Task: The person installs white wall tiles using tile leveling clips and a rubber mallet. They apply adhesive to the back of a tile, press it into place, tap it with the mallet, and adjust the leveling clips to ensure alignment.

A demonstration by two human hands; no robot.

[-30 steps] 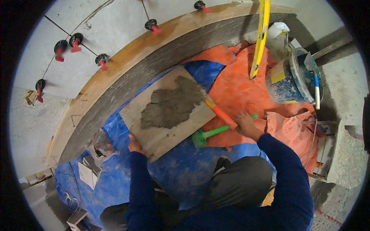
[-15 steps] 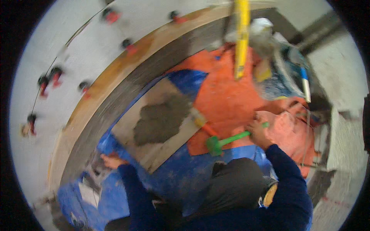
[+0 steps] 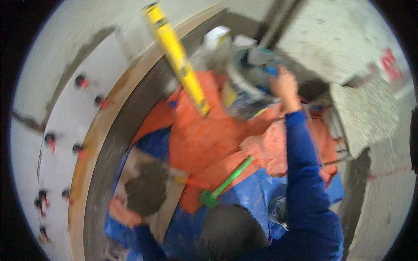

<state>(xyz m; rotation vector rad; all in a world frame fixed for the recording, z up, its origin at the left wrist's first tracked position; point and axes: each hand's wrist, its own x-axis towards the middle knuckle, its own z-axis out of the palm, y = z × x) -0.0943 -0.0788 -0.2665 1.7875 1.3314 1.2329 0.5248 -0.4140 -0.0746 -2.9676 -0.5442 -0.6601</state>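
Even, bright light; heavy motion blur throughout; fisheye bending at rim; black vignette corners.

Right hand [image 3: 285, 87] reaching into bucket [image 3: 244, 91], left hand [image 3: 122, 211] on mortar-daubed tile [image 3: 148, 191], yellow level [image 3: 176, 54] above.

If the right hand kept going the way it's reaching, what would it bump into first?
Most likely the bucket: the right hand is already at its rim, by a blue-handled tool standing in it. The picture is blurred, so whether they touch is unclear.
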